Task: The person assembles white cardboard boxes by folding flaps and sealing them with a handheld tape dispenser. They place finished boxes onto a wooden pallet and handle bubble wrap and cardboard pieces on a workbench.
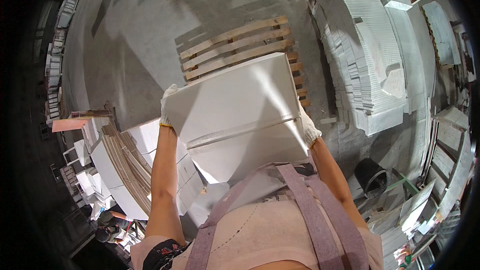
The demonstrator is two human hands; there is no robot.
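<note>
A large white box (230,102) with a strip of clear tape along its top seam is held in front of my body. My left hand (167,109), in a white knitted glove with a yellow cuff, grips its left side. On the opposite side my right hand (308,128), gloved the same way, presses against the box; its fingers are partly hidden. The near edge of the box lies close to my apron (310,205). Beyond the box, a wooden slatted pallet (237,46) rests on the floor, partly covered from view.
Long stacks of white ridged pieces (370,35) stand to the right. A black bucket (371,176) sits at the lower right. At left are brown cardboard sheets (125,162) and white boxes (145,140). Another person (111,225) is at the lower left. Concrete floor (130,35) lies ahead.
</note>
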